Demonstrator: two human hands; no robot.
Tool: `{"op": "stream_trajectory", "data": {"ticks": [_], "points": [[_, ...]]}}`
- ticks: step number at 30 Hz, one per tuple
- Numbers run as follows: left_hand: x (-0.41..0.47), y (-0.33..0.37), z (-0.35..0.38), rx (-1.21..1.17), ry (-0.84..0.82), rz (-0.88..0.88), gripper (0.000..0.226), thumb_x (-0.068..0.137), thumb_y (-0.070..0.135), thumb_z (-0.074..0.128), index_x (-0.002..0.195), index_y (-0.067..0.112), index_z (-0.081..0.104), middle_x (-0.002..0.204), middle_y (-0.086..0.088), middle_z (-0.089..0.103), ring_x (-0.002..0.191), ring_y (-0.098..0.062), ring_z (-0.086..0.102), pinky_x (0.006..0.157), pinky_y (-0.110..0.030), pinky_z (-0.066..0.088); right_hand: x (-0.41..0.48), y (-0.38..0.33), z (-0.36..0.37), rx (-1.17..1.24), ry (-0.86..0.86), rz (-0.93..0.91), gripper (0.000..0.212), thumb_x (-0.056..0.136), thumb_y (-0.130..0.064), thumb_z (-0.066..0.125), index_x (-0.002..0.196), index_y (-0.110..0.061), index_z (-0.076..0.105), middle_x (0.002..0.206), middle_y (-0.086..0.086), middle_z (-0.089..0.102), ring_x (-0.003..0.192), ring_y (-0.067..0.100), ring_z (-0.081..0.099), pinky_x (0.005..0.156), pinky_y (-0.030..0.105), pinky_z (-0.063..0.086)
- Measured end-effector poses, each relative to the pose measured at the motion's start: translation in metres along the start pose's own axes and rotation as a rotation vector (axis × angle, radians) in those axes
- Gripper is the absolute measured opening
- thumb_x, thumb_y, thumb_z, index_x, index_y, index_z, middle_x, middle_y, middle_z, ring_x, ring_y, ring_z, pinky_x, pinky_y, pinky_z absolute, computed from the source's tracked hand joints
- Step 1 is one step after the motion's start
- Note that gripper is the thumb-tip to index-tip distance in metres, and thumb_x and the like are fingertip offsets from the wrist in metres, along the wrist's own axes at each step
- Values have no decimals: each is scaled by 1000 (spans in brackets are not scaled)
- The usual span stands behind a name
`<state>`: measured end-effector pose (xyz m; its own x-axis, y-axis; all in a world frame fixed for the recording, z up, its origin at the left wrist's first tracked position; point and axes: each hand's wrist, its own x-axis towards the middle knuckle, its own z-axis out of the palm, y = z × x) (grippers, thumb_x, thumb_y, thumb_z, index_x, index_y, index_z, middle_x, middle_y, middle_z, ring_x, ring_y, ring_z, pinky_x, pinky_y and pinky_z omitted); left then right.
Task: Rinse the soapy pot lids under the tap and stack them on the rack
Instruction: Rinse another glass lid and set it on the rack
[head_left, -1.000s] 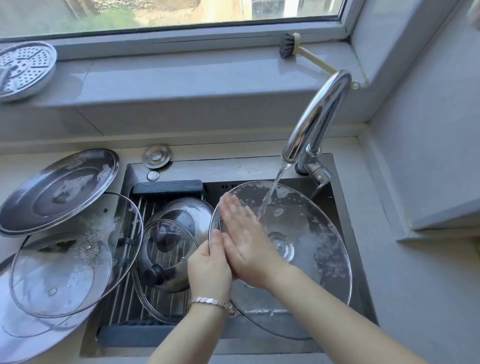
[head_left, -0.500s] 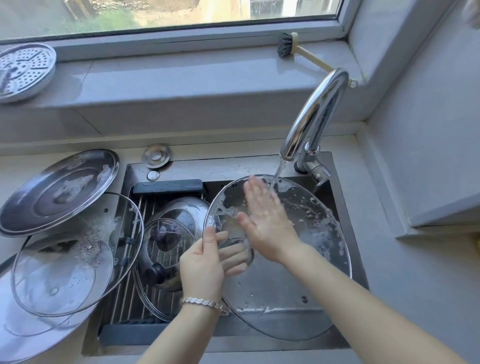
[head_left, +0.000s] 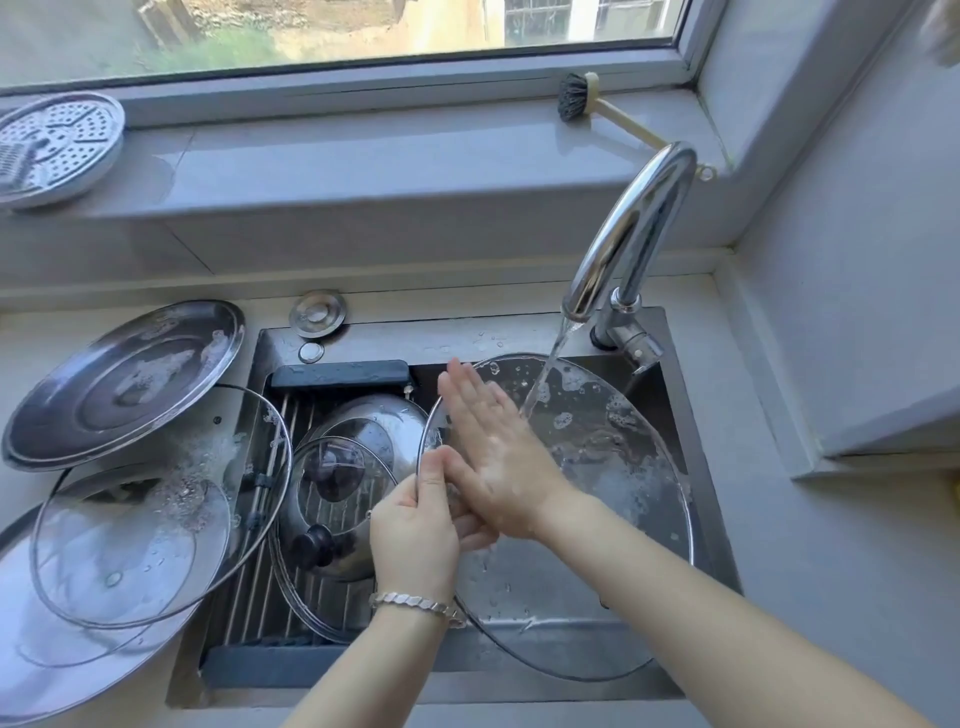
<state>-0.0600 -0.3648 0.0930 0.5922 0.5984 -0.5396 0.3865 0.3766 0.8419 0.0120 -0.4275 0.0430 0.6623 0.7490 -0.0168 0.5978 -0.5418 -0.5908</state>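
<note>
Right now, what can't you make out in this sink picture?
Head view, sink bottom: blurred through the wet large glass lid.
Head view, fingers of the left hand: partly behind the right hand.
Head view, lower-left metal lid: cut off by the frame edge.

The steel lid (head_left: 52, 675) at bottom left and steamer plate (head_left: 57, 145) run off the left edge.

Clear wet glass with a thin metal rim for the large lid (head_left: 613, 493) under the tap (head_left: 631, 223), itself mirror-bright chrome. Far left of the tap, glossy steel lid (head_left: 124, 384) smeared with suds. Behind the tap, dark-bristled brush (head_left: 574, 96), pale matt handle.
</note>
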Motion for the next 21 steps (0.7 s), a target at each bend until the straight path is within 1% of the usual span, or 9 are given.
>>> {"op": "stream_trajectory", "data": {"ticks": [3,6,9,11,13,15,18,20,21], "points": [[-2,4,-1,-22,-12,9,34,95,28,44,84,-1,58,49,-12,64,44,-24,62,38,-26,50,2,36,-7,-13,76,212,72,86,-56,4,143,-18,-18,147,-6,-29,136,3,-27,114,25,-17],[-2,6,-3,-17,7,73,31,94,29,45,82,3,58,48,-6,66,45,-18,65,42,-27,52,-12,70,-6,-44,132,435,74,86,-53,4,147,-13,-13,148,-5,-27,135,3,-27,115,28,-15],[0,3,-5,10,45,119,30,92,30,48,81,5,60,51,-6,68,51,-21,68,45,-29,54,-40,74,12,-29,159,580,81,81,-59,-4,146,-13,-12,152,0,-25,136,5,-27,113,26,-17],[-1,0,-5,12,50,119,28,92,29,49,79,6,60,55,-9,68,53,-24,67,45,-28,53,-48,68,20,9,171,694,81,82,-58,1,147,-10,-12,154,4,-23,139,9,-26,114,28,-17],[-3,-2,-2,4,42,108,27,93,26,48,78,6,59,57,-13,66,50,-22,65,42,-26,52,-39,62,17,75,169,747,83,82,-57,5,146,-8,-14,154,7,-24,141,14,-24,114,31,-16],[-5,-3,2,-5,23,101,27,93,24,47,76,6,58,57,-15,63,47,-21,62,40,-24,49,-19,53,9,119,192,677,81,83,-55,6,145,-9,-17,153,7,-27,140,13,-26,114,30,-17],[-4,-3,7,-3,-1,85,30,94,24,46,75,6,59,49,-9,63,41,-18,61,38,-24,49,9,28,2,118,226,412,73,87,-52,3,142,-12,-20,146,-2,-33,134,5,-31,113,26,-20],[3,-2,7,8,37,113,36,94,27,47,70,3,60,43,-5,61,39,-18,58,39,-28,49,15,7,0,132,215,239,74,84,-54,3,142,-12,-17,145,-7,-29,134,2,-30,110,20,-23],[8,-1,6,46,67,168,41,93,29,48,64,2,60,42,-4,59,40,-18,56,41,-29,49,13,-2,2,136,195,150,72,83,-52,4,141,-14,-16,146,-7,-26,136,2,-28,111,20,-22]]}}
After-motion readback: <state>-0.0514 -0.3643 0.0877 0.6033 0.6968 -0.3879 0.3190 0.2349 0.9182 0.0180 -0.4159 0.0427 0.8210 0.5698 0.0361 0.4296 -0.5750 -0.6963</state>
